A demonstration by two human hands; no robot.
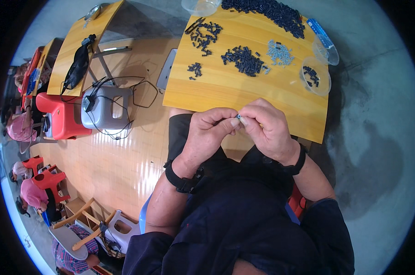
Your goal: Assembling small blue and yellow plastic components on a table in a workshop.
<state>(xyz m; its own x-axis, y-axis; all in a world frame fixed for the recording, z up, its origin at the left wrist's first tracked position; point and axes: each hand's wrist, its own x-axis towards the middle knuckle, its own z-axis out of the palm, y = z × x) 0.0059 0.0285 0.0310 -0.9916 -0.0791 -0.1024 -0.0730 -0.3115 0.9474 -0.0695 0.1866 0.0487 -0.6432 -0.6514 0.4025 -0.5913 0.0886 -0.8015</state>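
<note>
Above my lap, just off the near edge of the yellow wooden table (207, 94), my left hand (210, 134) and my right hand (268, 130) meet at the fingertips. Both are closed in a pinch around a tiny dark piece with a pale end (238, 117); fingers hide most of it. On the table beyond lie a pile of small black cylindrical pieces (245, 61) and, right of it, a scatter of small pale grey-blue pieces (279, 53). A clear round tub (325, 86) at the right edge contains a few black pieces.
A large black heap (274, 16) covers the table's far end. Loose black pieces (206, 37), a dark slim tool (194, 25) and a clear bowl (201, 6) lie far left; a blue box (320, 33) far right. Stools, cables and other people are at left.
</note>
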